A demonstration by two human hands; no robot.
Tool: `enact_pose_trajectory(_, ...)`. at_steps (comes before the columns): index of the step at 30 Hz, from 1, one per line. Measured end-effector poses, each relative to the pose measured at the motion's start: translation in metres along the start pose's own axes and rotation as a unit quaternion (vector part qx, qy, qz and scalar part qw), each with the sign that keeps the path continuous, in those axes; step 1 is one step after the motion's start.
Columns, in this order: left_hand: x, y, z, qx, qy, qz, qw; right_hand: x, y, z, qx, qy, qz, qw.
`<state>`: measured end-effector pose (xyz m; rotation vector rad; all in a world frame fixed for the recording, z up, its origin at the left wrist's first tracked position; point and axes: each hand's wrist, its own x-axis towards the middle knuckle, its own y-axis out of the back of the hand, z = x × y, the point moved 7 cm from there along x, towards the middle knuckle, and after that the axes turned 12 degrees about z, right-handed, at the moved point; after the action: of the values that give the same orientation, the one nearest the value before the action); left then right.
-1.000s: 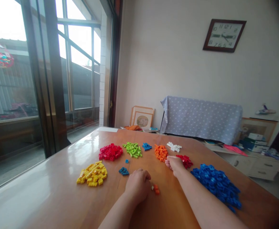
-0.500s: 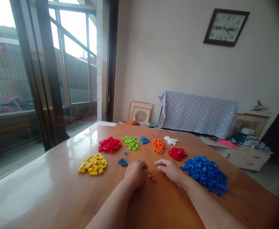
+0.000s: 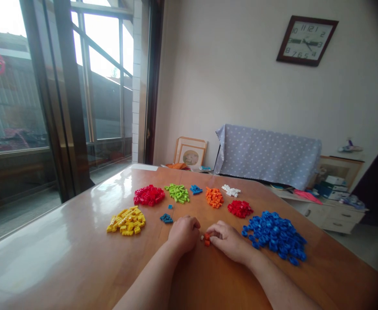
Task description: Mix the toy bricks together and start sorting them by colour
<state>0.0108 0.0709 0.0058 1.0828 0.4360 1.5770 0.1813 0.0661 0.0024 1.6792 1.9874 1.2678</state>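
At the near side of a glossy wooden table (image 3: 79, 267), a person's right hand (image 3: 229, 243) has come down to a few small orange bricks (image 3: 207, 243), its fingers curved in a narrow arch at their edge; whether it grips one cannot be told. The move puts the hand's attention on these few pieces, apart from the larger heaps. The left hand (image 3: 184, 234) rests on the other side, loosely curled, its palm hidden and any contents impossible to tell. A tiny pale piece (image 3: 202, 237) lies between the hands, beside the orange bricks.

Beyond the left hand sit dark blue bricks (image 3: 166, 218) and a yellow pile (image 3: 126, 221); on the right spreads a large blue heap (image 3: 274, 237). Farther back are a lone blue piece (image 3: 170, 207), two red piles (image 3: 149, 195) (image 3: 240, 209), a loose orange pile (image 3: 214, 197), lime green bricks (image 3: 177, 193), a small blue cluster (image 3: 195, 190) and white pieces (image 3: 230, 190). Behind, a dotted cloth (image 3: 269, 153) hangs below a wall clock (image 3: 307, 41).
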Motion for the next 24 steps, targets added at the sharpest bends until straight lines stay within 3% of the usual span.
enact_pose_trajectory(4, 0.000, 0.000, -0.001, 0.001, -0.001, 0.002, 1.000, 0.001, 0.001, 0.006, -0.007, -0.017, 0.030, 0.999)
enact_pose_trajectory(10, -0.001, 0.001, 0.000, 0.004, 0.001, 0.000, 1.000, 0.008, -0.002, 0.006, 0.003, -0.009, 0.026, 1.000)
enact_pose_trajectory(13, -0.001, 0.002, 0.001, 0.004, 0.002, -0.001, 1.000, 0.022, -0.003, 0.025, 0.083, -0.080, 0.048, 0.992)
enact_pose_trajectory(18, -0.001, 0.002, 0.001, 0.001, 0.000, -0.002, 1.000, 0.057, 0.014, 0.081, 0.269, -0.295, 0.160, 0.903)
enact_pose_trajectory(24, -0.001, 0.003, 0.001, 0.008, -0.002, -0.004, 1.000, 0.097, 0.028, 0.120, 0.269, -0.347, 0.229, 0.869)
